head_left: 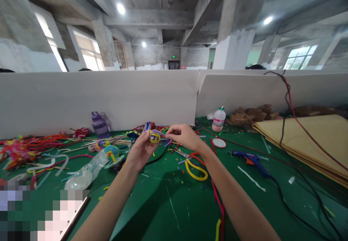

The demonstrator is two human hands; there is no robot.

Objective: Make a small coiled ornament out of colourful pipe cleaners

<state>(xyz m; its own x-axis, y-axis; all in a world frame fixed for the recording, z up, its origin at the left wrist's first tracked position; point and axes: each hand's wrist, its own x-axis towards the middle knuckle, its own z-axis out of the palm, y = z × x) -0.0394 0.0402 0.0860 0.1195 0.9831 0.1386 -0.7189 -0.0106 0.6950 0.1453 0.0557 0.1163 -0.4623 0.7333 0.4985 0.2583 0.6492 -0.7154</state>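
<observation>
Over the green table, my left hand (141,150) pinches a small yellow and purple coil of pipe cleaner (154,136). From the coil a purple strand runs right to the fingertips of my right hand (183,136), which are closed on its end. Below my right hand lie scissors (196,168) with yellow and orange handles, their blades pointing up and left. Left of my left hand rests a colourful coiled piece (111,151) in blue and yellow, beside clear plastic wrap (88,172).
A purple bottle (100,125) and a pink-filled bottle (219,119) stand by the white partition (108,98). Pipe cleaners (20,150) are heaped at left. A blue glue gun (250,159) with a black cord and brown paper sheets (304,132) lie at right.
</observation>
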